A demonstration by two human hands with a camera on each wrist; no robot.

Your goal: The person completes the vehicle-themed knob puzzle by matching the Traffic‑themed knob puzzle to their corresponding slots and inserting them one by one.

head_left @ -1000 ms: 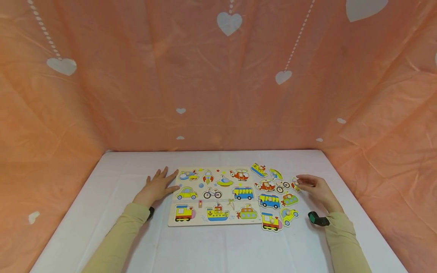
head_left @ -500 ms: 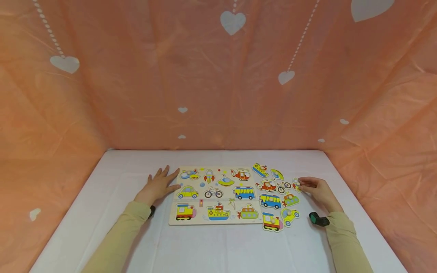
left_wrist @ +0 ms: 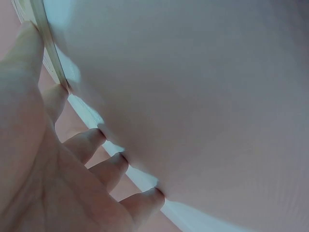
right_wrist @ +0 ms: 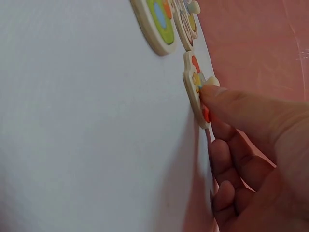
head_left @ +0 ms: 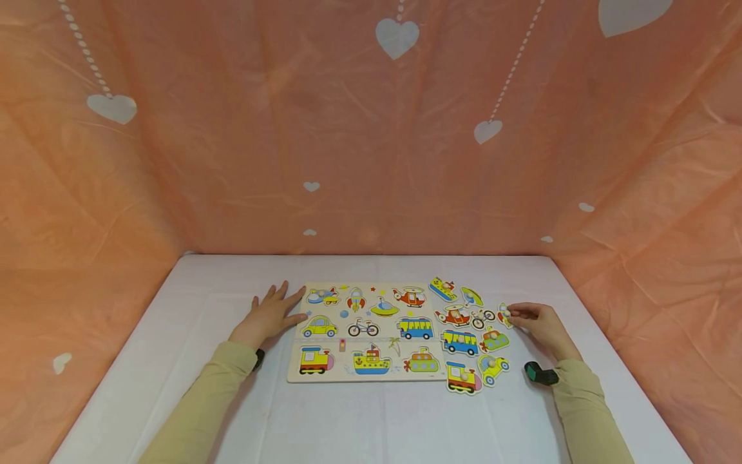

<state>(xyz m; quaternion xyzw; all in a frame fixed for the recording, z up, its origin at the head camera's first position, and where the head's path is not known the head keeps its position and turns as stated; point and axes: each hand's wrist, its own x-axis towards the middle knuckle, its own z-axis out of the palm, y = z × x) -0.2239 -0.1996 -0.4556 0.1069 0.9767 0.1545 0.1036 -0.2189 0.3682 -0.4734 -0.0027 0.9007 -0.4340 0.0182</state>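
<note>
- A rectangular pale wooden puzzle board [head_left: 362, 341], printed with coloured vehicles in three rows, is laid flat on the white-covered worktop [head_left: 359, 425].
- The board's left edge is touched, toward its far end, by thumb and forefinger of the left hand [head_left: 266, 320]; the other fingers are spread out to the left. Left grip: relaxed, nothing grasped.
- A small red-and-yellow wooden rocket piece [right_wrist: 194, 79] is pinched beside its pale round knob by the right hand [head_left: 543, 327]. Right grip: closed on that piece, at the right of the loose cluster. Whether it is lifted at all cannot be told.
- Left of the rocket, a black-outlined bicycle piece [head_left: 482, 319] and a red helicopter piece [head_left: 460, 317] are seen; farther off, a blue-and-yellow boat piece [head_left: 443, 289] and a yellow-green saucer piece [head_left: 472, 296].
- Nearer, a blue bus piece [head_left: 455, 341], a green-and-orange submarine piece [head_left: 494, 339], a yellow car piece [head_left: 493, 370] and a red-and-yellow train piece [head_left: 458, 377] are scattered.
- The worktop is backed by orange cloth [head_left: 348, 129] printed with white hearts.
</note>
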